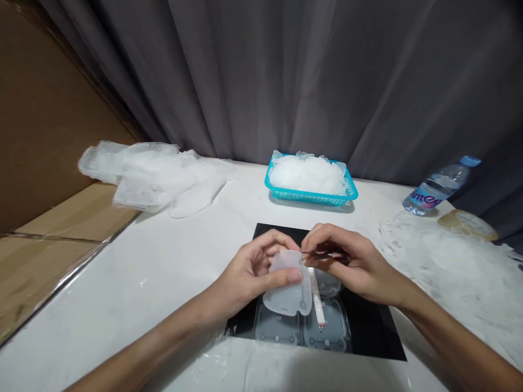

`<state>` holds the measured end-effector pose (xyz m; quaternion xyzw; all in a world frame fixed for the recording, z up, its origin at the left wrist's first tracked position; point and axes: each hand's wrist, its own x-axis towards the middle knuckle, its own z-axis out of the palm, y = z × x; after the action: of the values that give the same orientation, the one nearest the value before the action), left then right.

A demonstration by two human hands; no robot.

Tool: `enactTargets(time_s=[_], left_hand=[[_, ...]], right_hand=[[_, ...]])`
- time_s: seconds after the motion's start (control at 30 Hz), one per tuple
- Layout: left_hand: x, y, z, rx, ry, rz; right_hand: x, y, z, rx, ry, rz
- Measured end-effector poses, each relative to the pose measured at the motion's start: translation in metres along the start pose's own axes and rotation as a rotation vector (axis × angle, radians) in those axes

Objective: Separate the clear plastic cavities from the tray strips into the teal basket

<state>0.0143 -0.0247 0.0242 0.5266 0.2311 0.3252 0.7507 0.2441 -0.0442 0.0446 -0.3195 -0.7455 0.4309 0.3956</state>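
My left hand (pixel 269 267) grips a frosted, translucent plastic piece (pixel 288 296) with rounded corners, its thumb lying across the front face. My right hand (pixel 347 261) is closed on a thin dark tool (pixel 327 255), whose tip meets the top right edge of the piece; its exact kind is partly hidden by the fingers. Below both hands lies a black mat (pixel 373 335). Similar clear plastic pieces (pixel 327 324) rest on it. A slim white stick (pixel 317 299) with a reddish end slants downward just right of the held piece.
A blue basket (pixel 310 197) heaped with white translucent pieces stands at the back. Crumpled clear plastic bags (pixel 163 177) lie at the back left, beside cardboard (pixel 61 218). On the right are a water bottle (pixel 439 188), a gold-rimmed lid (pixel 468 224) and a spread of translucent pieces (pixel 461 272).
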Motion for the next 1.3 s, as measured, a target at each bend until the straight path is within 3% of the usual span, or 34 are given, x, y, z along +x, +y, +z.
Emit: enactTargets(time_s=[0.47,0.77,1.0,1.3], left_hand=[[-0.003,0.014,0.004,-0.047,0.062,-0.076],[-0.004,0.019,0.004,-0.009,0.081,-0.041],[-0.004,0.02,0.006,0.158,0.111,0.097],[-0.004,0.021,0.003,0.178,0.121,-0.012]], right_hand=[[0.001,0.002,0.004,0.08,0.021,0.015],[-0.003,-0.001,-0.011,0.082,-0.021,0.012],[-0.001,-0.01,-0.022,-0.184,-0.002,-0.061],[-0.001,-0.017,-0.024,-0.266,0.011,-0.099]])
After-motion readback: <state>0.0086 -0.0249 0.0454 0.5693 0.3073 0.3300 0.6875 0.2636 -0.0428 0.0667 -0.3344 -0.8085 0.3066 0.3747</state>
